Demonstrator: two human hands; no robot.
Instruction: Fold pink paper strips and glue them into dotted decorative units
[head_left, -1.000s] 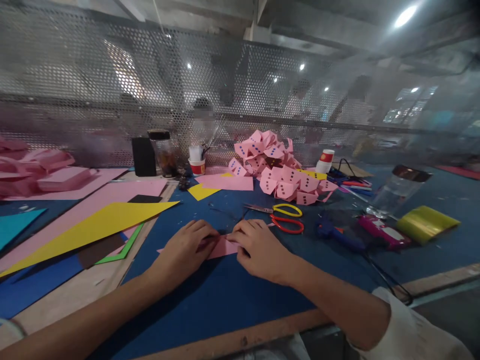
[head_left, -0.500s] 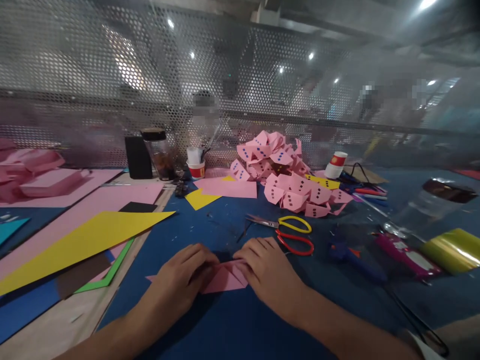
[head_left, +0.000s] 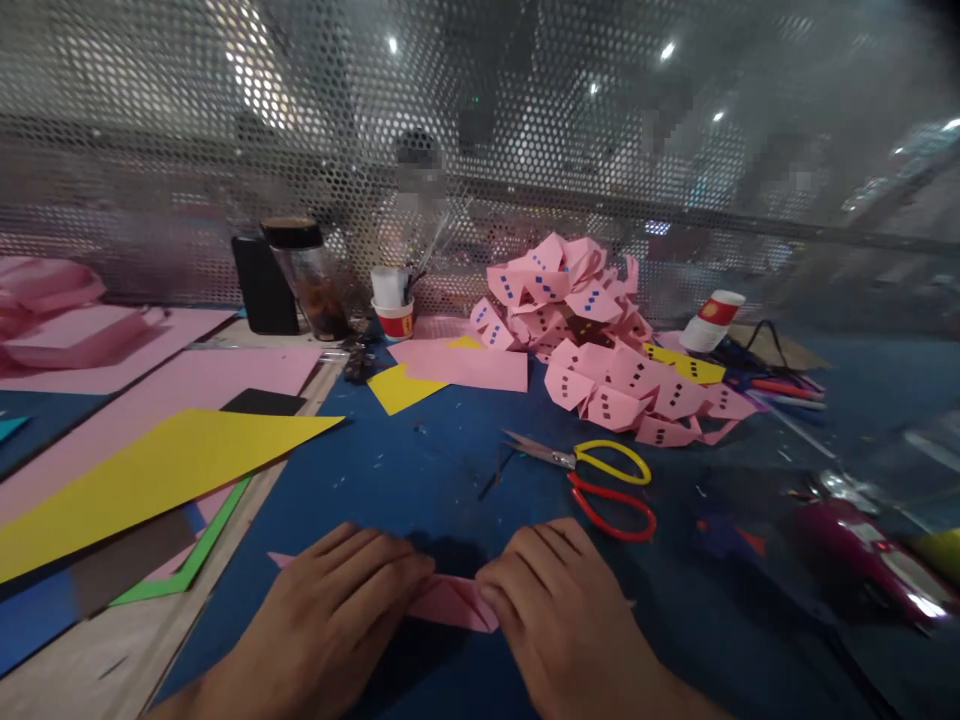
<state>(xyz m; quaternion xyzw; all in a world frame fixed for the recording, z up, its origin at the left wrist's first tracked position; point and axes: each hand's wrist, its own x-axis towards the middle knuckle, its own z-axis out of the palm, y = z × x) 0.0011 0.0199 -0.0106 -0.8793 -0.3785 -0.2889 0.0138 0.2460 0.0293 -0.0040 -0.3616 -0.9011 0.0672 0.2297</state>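
Note:
A folded piece of pink paper [head_left: 451, 603] lies low over the blue table top, stretched between my two hands. My left hand [head_left: 330, 610] grips its left part with curled fingers, and a pointed pink tip sticks out past the knuckles. At the right end my right hand [head_left: 562, 610] pinches the paper between thumb and fingers. The fingertips partly hide the fold. Just beyond my right hand rest scissors [head_left: 574, 460] with one yellow and one red handle, their blades apart and pointing left.
Behind the scissors is a heap of folded pink paper pieces [head_left: 592, 300] with dark square marks. Paper sheets, yellow [head_left: 172, 470] on top, cover the left. A lidded jar [head_left: 319, 290], a black box [head_left: 264, 288] and paper cups [head_left: 394, 318] stand before the perforated metal screen [head_left: 525, 120].
Both hands have come nearer to me with the pink paper, which now shows as a narrower strip. The view has shifted and tilted.

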